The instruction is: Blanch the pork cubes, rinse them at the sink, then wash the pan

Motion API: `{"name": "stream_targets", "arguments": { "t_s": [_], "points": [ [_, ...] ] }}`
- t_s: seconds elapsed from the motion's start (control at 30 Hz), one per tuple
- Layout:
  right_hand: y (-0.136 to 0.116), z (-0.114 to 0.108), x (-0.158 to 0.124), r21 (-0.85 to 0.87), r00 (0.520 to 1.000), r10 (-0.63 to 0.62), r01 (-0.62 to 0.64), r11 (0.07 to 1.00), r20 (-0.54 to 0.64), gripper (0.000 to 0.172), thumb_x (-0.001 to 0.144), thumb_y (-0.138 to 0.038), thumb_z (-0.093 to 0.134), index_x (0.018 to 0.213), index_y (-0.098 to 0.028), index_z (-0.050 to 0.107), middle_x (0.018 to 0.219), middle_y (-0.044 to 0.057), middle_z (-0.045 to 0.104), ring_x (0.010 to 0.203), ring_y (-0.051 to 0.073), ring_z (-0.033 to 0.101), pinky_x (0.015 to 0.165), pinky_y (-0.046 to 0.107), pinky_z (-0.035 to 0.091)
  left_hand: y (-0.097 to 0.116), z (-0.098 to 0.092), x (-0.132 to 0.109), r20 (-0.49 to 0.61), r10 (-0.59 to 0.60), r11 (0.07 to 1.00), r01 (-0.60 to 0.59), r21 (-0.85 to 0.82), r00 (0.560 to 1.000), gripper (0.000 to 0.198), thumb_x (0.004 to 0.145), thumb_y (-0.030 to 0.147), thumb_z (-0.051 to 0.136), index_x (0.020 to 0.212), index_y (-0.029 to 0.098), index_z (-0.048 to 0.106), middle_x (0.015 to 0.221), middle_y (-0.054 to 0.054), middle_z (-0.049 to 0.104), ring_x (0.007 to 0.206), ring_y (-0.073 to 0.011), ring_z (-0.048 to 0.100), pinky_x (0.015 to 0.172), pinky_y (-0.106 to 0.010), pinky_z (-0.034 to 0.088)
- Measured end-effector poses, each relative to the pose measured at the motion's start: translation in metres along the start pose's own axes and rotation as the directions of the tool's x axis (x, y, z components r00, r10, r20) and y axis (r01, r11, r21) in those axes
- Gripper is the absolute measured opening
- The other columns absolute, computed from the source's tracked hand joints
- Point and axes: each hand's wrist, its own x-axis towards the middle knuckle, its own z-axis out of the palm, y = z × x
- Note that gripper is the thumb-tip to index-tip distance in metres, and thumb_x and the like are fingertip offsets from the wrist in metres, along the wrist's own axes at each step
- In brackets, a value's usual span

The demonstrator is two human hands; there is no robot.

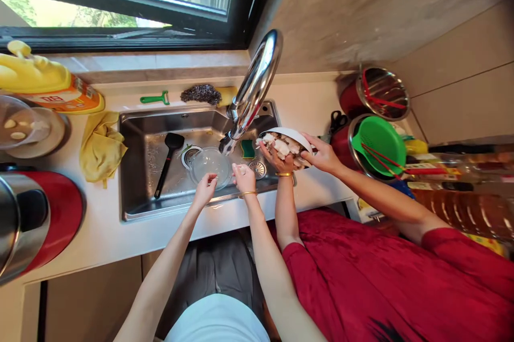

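Note:
In the sink [136, 205], a clear bowl [209, 160] stands with what looks like water in it. My left hand [206, 188] is at the bowl's near rim, fingers curled together; whether it grips the rim or a small piece is unclear. Beside it, my right hand [244, 179] has bent, closed fingers near the bowl's right side, and anything in them is too small to name. To the right, another person's hands [323, 154] tilt a white bowl [289, 134] of pale, chunky food [281, 145] over the sink.
The chrome faucet [257, 80] arches above the sink. A black spatula [168, 160] and green sponge [248, 148] lie inside. Around it are a green peeler [156, 98], steel scourer [201, 94], yellow cloth [100, 144], a red-and-steel appliance [60, 219] and a green strainer [383, 144].

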Motion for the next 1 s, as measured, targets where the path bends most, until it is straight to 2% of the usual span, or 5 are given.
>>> {"name": "stream_targets", "arguments": {
  "t_s": [0.3,0.6,0.73,0.87,1.0],
  "points": [
    [-0.017,0.0,0.0,0.036,0.995,0.096,-0.097,0.995,0.021,0.042,0.077,-0.061,0.052,0.074,-0.02,0.056,0.054,-0.004,0.055,0.043,0.011,0.052,0.051,0.024,0.04,0.005,0.016,0.002,0.05,0.026,0.999,-0.024,-0.04,0.998,0.019,0.086,0.021,0.051,0.101,0.015,0.061,0.105,-0.01,0.068,0.092,-0.0182,0.063,0.087,-0.033,0.047],
    [-0.031,0.003,0.0,-0.051,0.987,-0.037,0.03,0.998,-0.157,0.045,0.082,-0.062,0.047,0.07,-0.019,0.055,0.059,-0.001,0.055,0.056,0.013,0.049,0.058,0.024,0.039,-0.007,0.006,0.0,0.015,-0.017,0.997,0.018,-0.08,1.0,0.018,0.085,0.02,0.051,0.099,0.016,0.062,0.104,-0.01,0.068,0.092,-0.0186,0.063,0.09,-0.035,0.046],
    [-0.039,-0.036,0.032,0.091,1.0,-0.026,0.026,0.996,-0.004,0.044,0.085,-0.061,0.044,0.088,-0.022,0.062,0.081,0.005,0.067,0.077,0.018,0.06,0.069,0.028,0.045,-0.007,0.001,-0.003,-0.01,-0.035,0.994,0.034,-0.1,0.999,0.017,0.084,0.019,0.051,0.097,0.016,0.063,0.101,-0.009,0.068,0.093,-0.0185,0.063,0.091,-0.035,0.046],
    [-0.036,-0.093,0.066,0.353,0.989,-0.02,-0.033,0.935,0.144,0.062,0.094,-0.057,0.004,0.126,-0.031,0.05,0.121,0.007,0.064,0.093,0.019,0.065,0.074,0.034,0.05,-0.005,0.001,-0.007,0.003,-0.049,0.993,0.049,-0.106,0.999,0.018,0.084,0.019,0.051,0.098,0.016,0.062,0.102,-0.009,0.068,0.092,-0.0182,0.063,0.09,-0.035,0.046],
    [-0.045,-0.084,0.042,0.361,0.985,-0.085,0.026,0.932,0.148,0.059,0.095,-0.054,0.009,0.124,-0.028,0.054,0.12,0.009,0.065,0.097,0.021,0.065,0.077,0.037,0.052,-0.003,0.004,-0.01,0.016,-0.042,0.99,0.044,-0.13,0.999,0.017,0.085,0.02,0.052,0.097,0.016,0.063,0.102,-0.009,0.068,0.093,-0.0179,0.063,0.091,-0.034,0.046]
  ]
}}
